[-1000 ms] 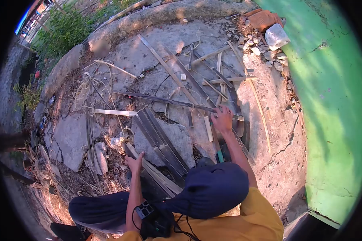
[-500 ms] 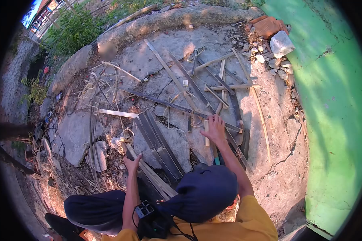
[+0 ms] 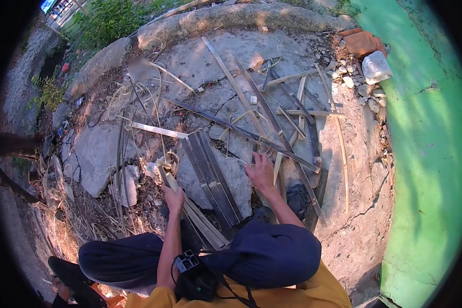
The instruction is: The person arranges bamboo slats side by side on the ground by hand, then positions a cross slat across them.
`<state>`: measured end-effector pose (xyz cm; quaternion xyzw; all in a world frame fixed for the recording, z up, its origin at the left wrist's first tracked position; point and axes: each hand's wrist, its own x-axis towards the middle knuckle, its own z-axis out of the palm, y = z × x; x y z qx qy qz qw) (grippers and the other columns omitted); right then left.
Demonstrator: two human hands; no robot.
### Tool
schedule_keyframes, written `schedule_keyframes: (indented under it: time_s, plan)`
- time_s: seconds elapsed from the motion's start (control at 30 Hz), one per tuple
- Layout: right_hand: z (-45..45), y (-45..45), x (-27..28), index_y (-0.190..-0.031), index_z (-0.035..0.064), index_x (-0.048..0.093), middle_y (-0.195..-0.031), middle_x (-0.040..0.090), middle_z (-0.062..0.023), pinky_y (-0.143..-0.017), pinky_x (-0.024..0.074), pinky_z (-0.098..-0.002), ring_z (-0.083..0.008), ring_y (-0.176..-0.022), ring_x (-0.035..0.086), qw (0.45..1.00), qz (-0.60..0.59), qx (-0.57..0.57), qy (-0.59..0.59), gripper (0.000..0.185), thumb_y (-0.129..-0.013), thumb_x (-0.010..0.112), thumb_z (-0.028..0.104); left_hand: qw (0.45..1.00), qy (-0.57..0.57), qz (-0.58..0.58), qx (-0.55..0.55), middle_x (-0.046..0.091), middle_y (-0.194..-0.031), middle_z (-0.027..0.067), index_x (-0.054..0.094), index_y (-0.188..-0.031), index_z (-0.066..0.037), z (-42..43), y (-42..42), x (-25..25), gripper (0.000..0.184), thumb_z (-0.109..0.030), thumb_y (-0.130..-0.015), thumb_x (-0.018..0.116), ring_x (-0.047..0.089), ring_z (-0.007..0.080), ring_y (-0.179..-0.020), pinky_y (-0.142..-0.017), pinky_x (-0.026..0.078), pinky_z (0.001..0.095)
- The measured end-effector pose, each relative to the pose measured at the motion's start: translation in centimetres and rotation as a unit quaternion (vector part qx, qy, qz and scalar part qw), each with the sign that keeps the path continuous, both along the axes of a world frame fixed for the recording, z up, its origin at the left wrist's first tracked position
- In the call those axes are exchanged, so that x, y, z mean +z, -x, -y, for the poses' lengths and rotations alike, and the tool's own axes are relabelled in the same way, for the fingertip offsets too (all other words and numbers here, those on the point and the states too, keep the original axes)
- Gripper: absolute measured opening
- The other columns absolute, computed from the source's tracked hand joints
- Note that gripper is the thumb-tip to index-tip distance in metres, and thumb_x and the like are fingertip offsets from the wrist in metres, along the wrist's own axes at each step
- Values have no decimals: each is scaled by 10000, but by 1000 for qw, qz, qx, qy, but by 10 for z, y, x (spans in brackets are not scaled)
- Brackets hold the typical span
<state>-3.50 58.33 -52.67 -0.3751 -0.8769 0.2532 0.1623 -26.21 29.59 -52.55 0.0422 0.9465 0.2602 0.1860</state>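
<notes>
The person's left hand [image 3: 174, 199] is closed around the upper part of a bundle of long, pale, narrow wooden or bamboo strips [image 3: 203, 222], which slants down across the ground toward the person's body, between the knees in dark blue trousers [image 3: 272, 254]. The right hand [image 3: 262, 173] has its fingers spread apart, reaching low over the loose pieces — it wraps around none of them, and whether its fingertips touch anything cannot be told. Just beside it stand out a short pale wooden slat [image 3: 277, 168] and a short dark stick [image 3: 255, 148], near a long dark flat strip [image 3: 236, 129] that lies slantwise over other pieces. Between the two hands rests a stack of broad dark slats [image 3: 213, 177] laid side by side, with a bright flat strip [image 3: 159, 130] meeting its upper end. A tangle of thin pale strands [image 3: 119, 100] lies beyond, to the left. Everything is spread over cracked grey concrete [image 3: 292, 49] — a whitish stone block [image 3: 377, 68] sits at its far right, against a green painted surface [image 3: 426, 185].
</notes>
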Motion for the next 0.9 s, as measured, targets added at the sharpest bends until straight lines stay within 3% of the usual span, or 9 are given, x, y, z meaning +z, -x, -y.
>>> schedule_keyframes:
  time_s: [0.07,0.13,0.23,0.37,0.5,0.57,0.7,0.8,0.9]
  plan:
    - [-1,10,0,-1314,65,612,-1214,569,-177,-989,494,-496,-383,-1155,590,999,-2,-29,20,499,-886,746,284,1000,-26,-11,-12,652,-1178,388,293,-1439,125,-7,8,5,740,-191,-886,670,668,517,-1093,-996,506,527]
    - [-7,20,-6,-1248,81,661,-1192,565,-181,-958,513,-483,-376,-1104,614,989,-17,-76,125,383,-913,722,256,994,-83,-57,-42,655,-1147,390,266,-1439,127,-17,25,4,731,-176,-894,647,676,524,-1055,-965,511,530]
    - [-19,21,-22,-1203,86,693,-1186,566,-185,-939,523,-484,-372,-1074,631,996,-13,-64,65,308,-931,705,230,983,-167,-47,-52,657,-1125,363,278,-1430,116,-52,56,37,724,-174,-886,657,689,505,-1008,-917,531,502]
    - [-4,17,9,-1196,68,691,-1155,570,-184,-904,530,-464,-372,-1043,641,997,-46,-33,55,292,-919,707,159,978,-174,-70,-93,655,-1133,349,297,-1428,108,-95,106,74,745,-187,-863,683,697,483,-987,-916,540,497]
    - [13,11,15,-1196,63,689,-1130,573,-178,-875,534,-466,-369,-1018,650,997,-43,-22,65,299,-909,714,141,978,-153,-77,-118,657,-1130,338,322,-1416,95,-123,143,66,724,-179,-858,693,701,464,-980,-929,540,500]
    - [8,11,17,-1201,61,687,-1105,591,-173,-862,537,-470,-369,-1002,657,998,-14,-56,32,321,-898,737,155,989,-110,3,-101,655,-1197,314,348,-1413,77,-131,144,67,716,-184,-860,721,698,433,-1046,-971,530,478]
    - [-15,13,-1,-1202,80,671,-1080,619,-169,-847,543,-482,-379,-991,672,999,18,-49,5,360,-867,775,162,977,-193,51,-73,649,-1297,253,330,-1488,58,-124,133,34,835,-194,-839,791,668,375,-1173,-1042,499,418]
    - [-24,17,0,-1198,100,650,-1058,644,-169,-821,552,-492,-391,-974,684,998,57,-7,19,405,-830,807,166,978,-201,39,-43,645,-1239,216,380,-1454,65,-107,127,-24,782,-148,-823,790,668,298,-1105,-983,530,396]
    - [-39,22,-5,-1180,109,651,-1053,657,-164,-807,556,-488,-388,-975,687,997,70,-14,7,431,-786,819,150,985,-147,-40,-84,618,-1280,221,349,-1490,63,-92,106,-15,854,-163,-810,812,662,311,-1120,-1000,533,410]
